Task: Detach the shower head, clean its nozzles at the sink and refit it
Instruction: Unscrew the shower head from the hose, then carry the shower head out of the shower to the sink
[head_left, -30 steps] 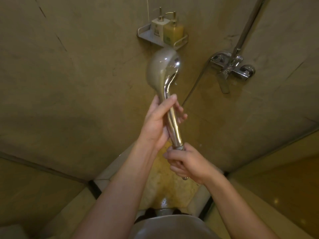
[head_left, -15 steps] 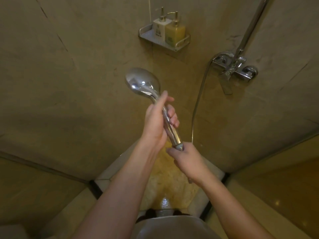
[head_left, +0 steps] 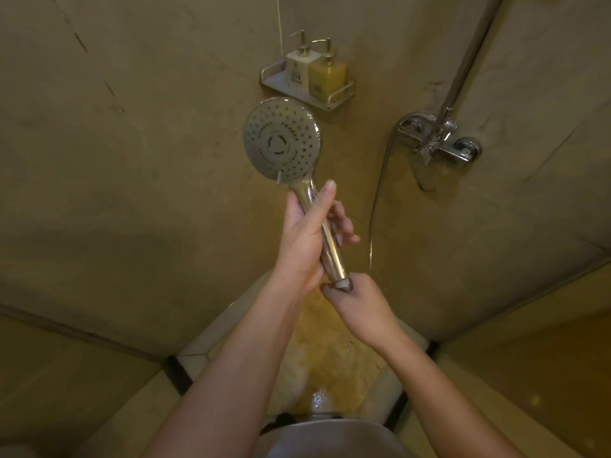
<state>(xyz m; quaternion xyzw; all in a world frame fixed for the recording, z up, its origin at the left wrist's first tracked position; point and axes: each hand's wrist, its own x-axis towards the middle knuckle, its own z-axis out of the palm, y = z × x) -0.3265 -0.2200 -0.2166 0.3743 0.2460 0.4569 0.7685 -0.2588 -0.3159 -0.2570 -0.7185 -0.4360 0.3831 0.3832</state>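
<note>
A chrome shower head [head_left: 281,139] is held upright in front of the shower wall, its round nozzle face turned toward me. My left hand [head_left: 305,238] is wrapped around its shiny handle just below the head. My right hand [head_left: 355,297] is closed around the hose connector at the bottom end of the handle, where a pale ring shows. The thin hose [head_left: 380,193] curves down from the wall mixer to behind my right hand.
A chrome mixer valve [head_left: 439,140] with a riser pipe [head_left: 469,57] is on the wall at the right. A corner shelf [head_left: 307,90] carries two pump bottles. Below is the wet yellowish shower floor [head_left: 330,368] with a dark threshold.
The shower head has been rotated in my hands: first seen edge-on, then from the back, its nozzle face now points at me. My grips stayed at the handle and the connector.
</note>
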